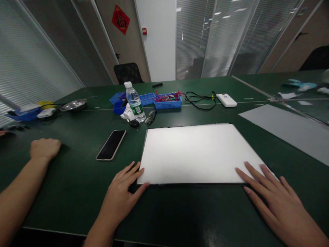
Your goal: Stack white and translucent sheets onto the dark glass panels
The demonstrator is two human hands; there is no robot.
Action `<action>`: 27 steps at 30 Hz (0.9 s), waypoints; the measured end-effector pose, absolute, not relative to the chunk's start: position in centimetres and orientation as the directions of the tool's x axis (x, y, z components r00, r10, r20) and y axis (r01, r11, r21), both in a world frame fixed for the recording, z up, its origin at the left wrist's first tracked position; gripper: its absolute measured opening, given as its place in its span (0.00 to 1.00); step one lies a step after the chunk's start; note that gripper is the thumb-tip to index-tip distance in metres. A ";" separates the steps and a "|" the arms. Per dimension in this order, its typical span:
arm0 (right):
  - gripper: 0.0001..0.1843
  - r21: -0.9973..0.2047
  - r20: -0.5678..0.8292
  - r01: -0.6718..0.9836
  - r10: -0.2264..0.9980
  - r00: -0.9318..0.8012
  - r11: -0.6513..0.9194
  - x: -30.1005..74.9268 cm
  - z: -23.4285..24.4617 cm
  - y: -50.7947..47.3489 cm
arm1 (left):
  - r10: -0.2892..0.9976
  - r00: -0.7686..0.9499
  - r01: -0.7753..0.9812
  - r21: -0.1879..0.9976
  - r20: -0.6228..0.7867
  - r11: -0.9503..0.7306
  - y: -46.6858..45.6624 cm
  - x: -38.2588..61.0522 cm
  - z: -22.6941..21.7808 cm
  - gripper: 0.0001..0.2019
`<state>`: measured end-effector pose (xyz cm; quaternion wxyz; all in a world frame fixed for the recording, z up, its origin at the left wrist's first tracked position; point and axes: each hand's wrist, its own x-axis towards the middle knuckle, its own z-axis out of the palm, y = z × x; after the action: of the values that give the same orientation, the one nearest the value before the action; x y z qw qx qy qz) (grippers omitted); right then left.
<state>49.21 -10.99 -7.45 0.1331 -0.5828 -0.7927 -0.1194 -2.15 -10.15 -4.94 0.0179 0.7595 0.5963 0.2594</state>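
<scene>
A bright white rectangular panel point(191, 154) with thin dark edges lies flat on the green tabletop in front of me. I cannot tell whether it is a whiteboard or a lit pad. At its near left corner is my left hand point(122, 192), fingers extended and spread, fingertips touching the edge. My right hand point(276, 199) rests over the near right corner, open, with several fingers on the white surface. Neither hand grips anything. Left of the panel, beyond my left hand, a phone point(111, 145) lies with its dark screen up.
Another person's closed hand point(45, 148) rests at left. Behind the panel stand a water bottle point(135, 103), a blue tray point(168, 103) of red wires, a black cable point(202, 101) and a white device point(226, 100). A grey sheet point(288, 128) lies at right; a metal bowl point(74, 105) at far left.
</scene>
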 end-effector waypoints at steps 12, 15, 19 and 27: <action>0.32 0.015 0.352 0.959 0.897 -0.269 0.282 49.4 -7.4 -11.0 | 0.904 0.173 0.890 0.331 0.391 -0.314 -10.1 -2.3 -5.1 0.29; 0.32 0.002 0.351 0.962 0.901 -0.256 0.273 49.3 -7.3 -11.0 | 0.911 0.158 0.891 0.343 0.381 -0.298 -10.2 -2.3 -5.1 0.30; 0.32 -0.016 0.334 0.964 0.910 -0.244 0.265 49.4 -7.4 -10.9 | 0.924 0.144 0.889 0.365 0.354 -0.278 -10.1 -2.2 -5.0 0.29; 0.32 -0.007 0.344 0.965 0.907 -0.244 0.262 49.4 -7.6 -10.8 | 0.945 0.145 0.904 0.349 0.294 -0.248 -10.0 -1.9 -4.8 0.28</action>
<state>49.40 -10.83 -7.56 0.1408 -0.5986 -0.7818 -0.1035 -1.92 -10.04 -4.81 0.0441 0.7554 0.6118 0.2305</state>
